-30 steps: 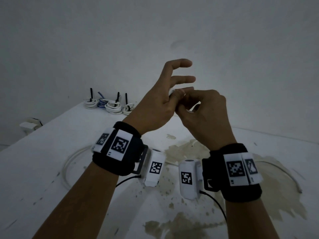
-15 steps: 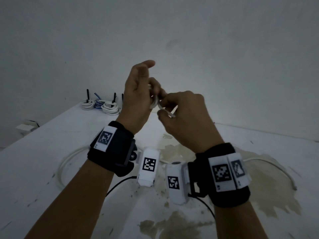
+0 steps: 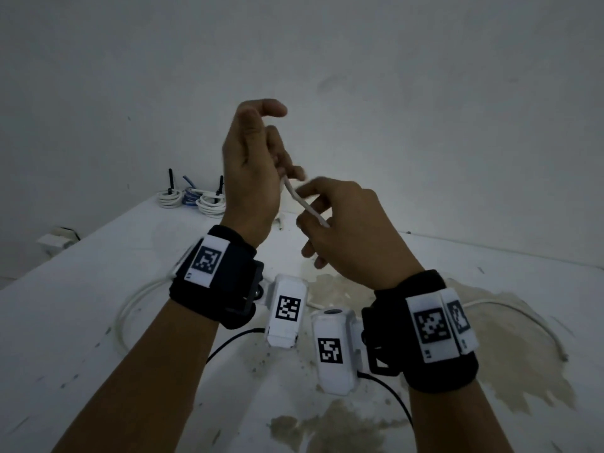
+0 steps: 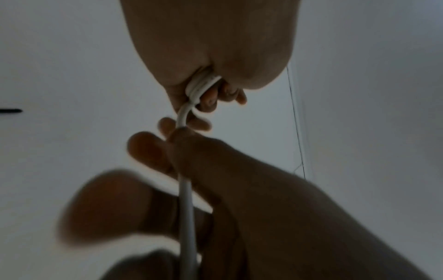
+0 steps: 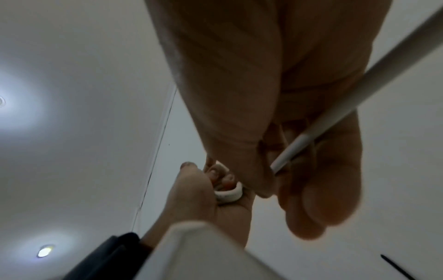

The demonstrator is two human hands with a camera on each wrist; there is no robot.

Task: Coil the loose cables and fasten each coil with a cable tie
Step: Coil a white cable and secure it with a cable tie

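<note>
The left hand (image 3: 251, 168) is raised above the table (image 3: 81, 289), palm turned inward. Its lower fingers curl round a small coil (image 4: 200, 86) of smooth, round white cable; the coil shows several tight turns packed side by side in the left wrist view. The index finger and thumb arch loosely above it. The right hand (image 3: 349, 230) sits just beside and below the left hand. Its thumb and index finger pinch the straight run of the same cable (image 3: 304, 204), which passes diagonally from the coil down through the right palm. In the right wrist view this run is a plain, matte white cylinder crossing the fingers.

The remaining length of cable (image 3: 130, 308) lies loose on the table in a wide curve, passing under both wrists and ending at the right near a plug tip (image 3: 564, 356). Both wrists carry black fabric bands (image 3: 215, 279) with white square-patterned tags, and white box-shaped cameras (image 3: 287, 315) with thin black leads.

The table is white and matte, with rough, irregular brownish patches (image 3: 510, 348) where the coating is worn. At the far left corner stand three finished coils (image 3: 192, 199), two white and one blue-and-white, each with a black tie tail upright. The wall (image 3: 425, 93) behind is plain grey-white.

Compared with half a second earlier, the left hand has rotated further, the right hand has dropped lower and away, and a longer straight run of cable is exposed between them.
</note>
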